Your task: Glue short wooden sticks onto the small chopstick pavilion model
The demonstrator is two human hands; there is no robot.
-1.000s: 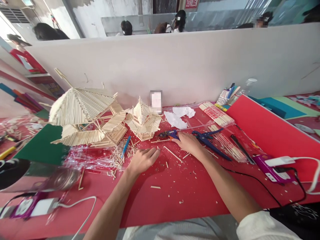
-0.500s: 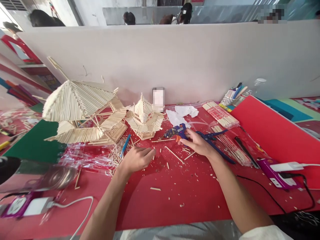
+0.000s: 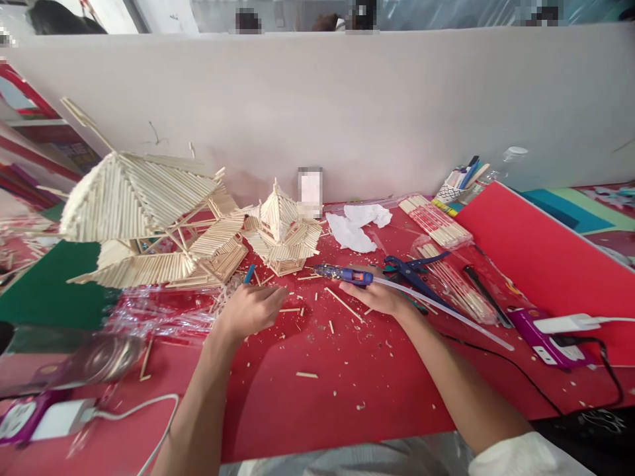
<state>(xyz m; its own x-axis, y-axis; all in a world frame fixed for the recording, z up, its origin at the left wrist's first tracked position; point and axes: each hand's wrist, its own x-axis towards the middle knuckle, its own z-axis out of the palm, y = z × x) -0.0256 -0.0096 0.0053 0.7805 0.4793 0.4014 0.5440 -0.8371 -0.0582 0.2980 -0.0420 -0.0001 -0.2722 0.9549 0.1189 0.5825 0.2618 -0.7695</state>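
Hot-glue gun [image 3: 344, 273] in the right hand [image 3: 377, 295]

Head view: the right hand's grip wraps the gun from below, beside the small stick pavilion [image 3: 280, 231] on the table [image 3: 347, 403]. The left hand [image 3: 251, 311] curls; whether it pinches anything, I cannot tell. The gun should feel light and stiff, its glue stick [image 3: 476, 327] bendy; hold it behind the likely hot nozzle [image 3: 322, 270].

1. Centre: glue gun [image 3: 347, 274], handle hidden at the right hand [image 3: 377, 299].
2. Left of centre: left hand [image 3: 253, 309], palm hidden.
3. Above centre: upright rectangle [image 3: 310, 192], blurred.
4. Lower left: purple socket block [image 3: 20, 418], cut off.
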